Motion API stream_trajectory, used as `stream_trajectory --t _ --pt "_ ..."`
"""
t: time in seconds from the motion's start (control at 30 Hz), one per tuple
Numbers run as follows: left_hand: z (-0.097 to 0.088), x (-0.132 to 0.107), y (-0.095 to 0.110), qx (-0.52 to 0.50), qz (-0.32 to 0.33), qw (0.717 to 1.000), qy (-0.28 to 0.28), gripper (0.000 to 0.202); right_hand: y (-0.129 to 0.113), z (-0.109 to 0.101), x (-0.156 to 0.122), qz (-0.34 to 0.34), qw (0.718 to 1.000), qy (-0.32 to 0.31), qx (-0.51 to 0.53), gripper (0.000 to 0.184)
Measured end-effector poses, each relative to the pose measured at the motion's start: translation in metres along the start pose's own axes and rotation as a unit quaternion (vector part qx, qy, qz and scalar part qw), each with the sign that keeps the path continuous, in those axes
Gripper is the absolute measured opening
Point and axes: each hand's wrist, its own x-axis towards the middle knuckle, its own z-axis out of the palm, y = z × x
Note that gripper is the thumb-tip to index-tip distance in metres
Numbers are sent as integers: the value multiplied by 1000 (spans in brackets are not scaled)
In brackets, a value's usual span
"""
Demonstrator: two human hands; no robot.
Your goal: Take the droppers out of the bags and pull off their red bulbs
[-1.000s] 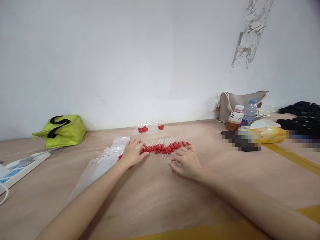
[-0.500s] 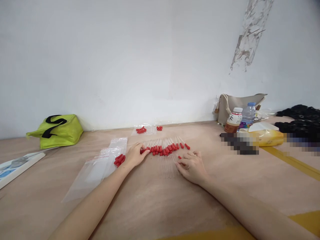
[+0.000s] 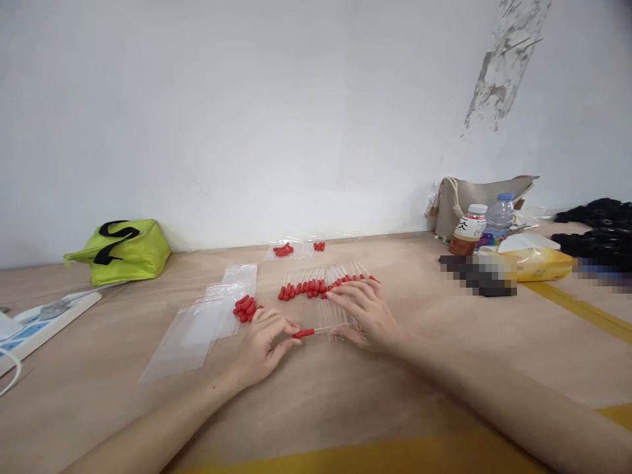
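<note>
Dropper pipette (image 3: 312, 331) at clock centre, head view, lying crosswise between both hands. Left hand (image 3: 269, 339) pinches its red bulb (image 3: 303, 334); right hand (image 3: 363, 316) curves part-open about the tube's (image 3: 324, 328) far end, grip unclear from where I stand. Likely light; tube stiff, slick, perhaps brittle. Soft bulb looks the surest hold. Pipette row (image 3: 310, 287) near, 12 o'clock; loose clear tubes (image 3: 326, 312), 1 o'clock, could snag. Most room: tabletop (image 3: 306, 395) toward 6, up to yellow tape (image 3: 320, 457).

Room between forearms (image 3: 197, 403); red-ended tubes (image 3: 310, 287) block beyond
</note>
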Motion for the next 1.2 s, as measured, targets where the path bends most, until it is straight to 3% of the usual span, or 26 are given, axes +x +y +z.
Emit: stream_trajectory --t 0.1,0.17,0.47,0.57,0.67,0.9,1.2 --pt "6 -4 -3 -12 2 1000 14 10 -7 16 8 -70 997 -11 36 21" --pt "11 -4 -7 -27 -20 999 32 10 -10 24 8 -55 997 -17 45 17" --pt "16 -7 -13 -41 -48 997 39 11 -21 24 -3 18 999 -12 45 17" --pt "15 -4 -9 -4 -23 1000 8 23 -24 25 -4 15 999 -12 45 16" --pt "17 -3 -6 32 -13 999 -14 18 -26 26 -6 6 999 -8 50 15" --pt "19 -8 -4 43 3 999 -22 19 -26 22 -10 -30 998 -20 58 15" --pt "18 -11 -3 37 13 999 -28 21 -25 19 -14 -22 997 -39 64 18"
